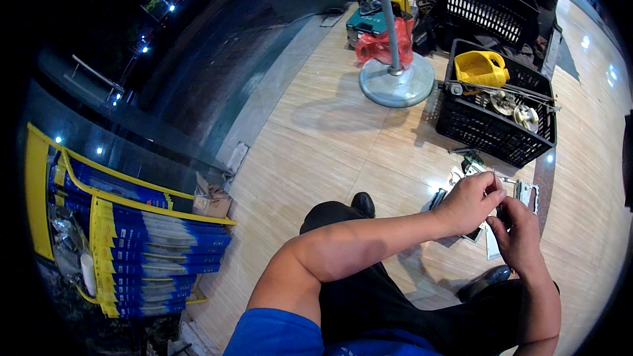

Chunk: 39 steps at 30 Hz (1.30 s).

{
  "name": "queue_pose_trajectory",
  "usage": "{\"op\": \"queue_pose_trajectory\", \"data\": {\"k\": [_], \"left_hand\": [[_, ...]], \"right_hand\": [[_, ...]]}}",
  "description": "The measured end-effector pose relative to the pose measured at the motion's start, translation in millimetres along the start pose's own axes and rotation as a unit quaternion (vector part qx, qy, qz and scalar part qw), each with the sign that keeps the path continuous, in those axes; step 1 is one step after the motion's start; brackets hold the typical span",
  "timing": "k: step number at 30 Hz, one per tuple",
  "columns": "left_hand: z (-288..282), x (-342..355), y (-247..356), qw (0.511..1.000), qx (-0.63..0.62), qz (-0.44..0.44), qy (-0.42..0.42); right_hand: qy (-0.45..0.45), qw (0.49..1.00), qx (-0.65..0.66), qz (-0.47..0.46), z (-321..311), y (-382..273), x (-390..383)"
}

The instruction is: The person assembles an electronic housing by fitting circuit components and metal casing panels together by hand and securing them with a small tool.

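My left hand (465, 206) and my right hand (519, 237) are close together above the tiled floor, fingers bent and almost touching. Both are closed on something small and thin between them, largely hidden by the fingers. Beneath and around the hands lies a group of disassembled parts: a pale metal frame piece (527, 192), a white flat strip (492, 245) and a dark flat piece (437, 199). Just beyond them is a small dark-green part (472, 159). What these parts belong to cannot be told.
A black plastic crate (491, 122) with a cut yellow jug (480, 68) and metal parts stands ahead. Left of it are a fan's round base (397, 82), a red plastic bag (376, 48) and a green case (366, 24). A yellow rack (99, 192) holds blue packets at left.
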<state>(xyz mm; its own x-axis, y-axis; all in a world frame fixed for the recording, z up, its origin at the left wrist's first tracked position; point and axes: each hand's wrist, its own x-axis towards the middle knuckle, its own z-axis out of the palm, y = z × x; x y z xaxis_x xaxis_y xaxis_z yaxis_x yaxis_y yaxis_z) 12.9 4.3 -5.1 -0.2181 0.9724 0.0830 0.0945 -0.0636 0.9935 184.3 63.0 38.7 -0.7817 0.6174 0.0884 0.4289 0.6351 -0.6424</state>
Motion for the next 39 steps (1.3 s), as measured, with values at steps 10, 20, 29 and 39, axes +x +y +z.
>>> {"op": "queue_pose_trajectory", "data": {"k": [10,20,29,39], "left_hand": [[1,-1,-5,0.996,-0.011,-0.009,-0.085],[0,2,-2,0.996,0.091,0.010,-0.023],[-6,-3,22,0.993,0.024,0.009,-0.111],[-8,-8,23,0.985,-0.010,0.101,-0.137]], "right_hand": [[-0.036,0.998,0.044,-0.020,3,-4,0],[-0.136,0.989,0.057,0.016,-12,-17,-1],[-0.205,0.939,0.270,0.053,-23,-9,-6],[-0.223,0.863,0.447,0.077,-25,-2,-11]]}}
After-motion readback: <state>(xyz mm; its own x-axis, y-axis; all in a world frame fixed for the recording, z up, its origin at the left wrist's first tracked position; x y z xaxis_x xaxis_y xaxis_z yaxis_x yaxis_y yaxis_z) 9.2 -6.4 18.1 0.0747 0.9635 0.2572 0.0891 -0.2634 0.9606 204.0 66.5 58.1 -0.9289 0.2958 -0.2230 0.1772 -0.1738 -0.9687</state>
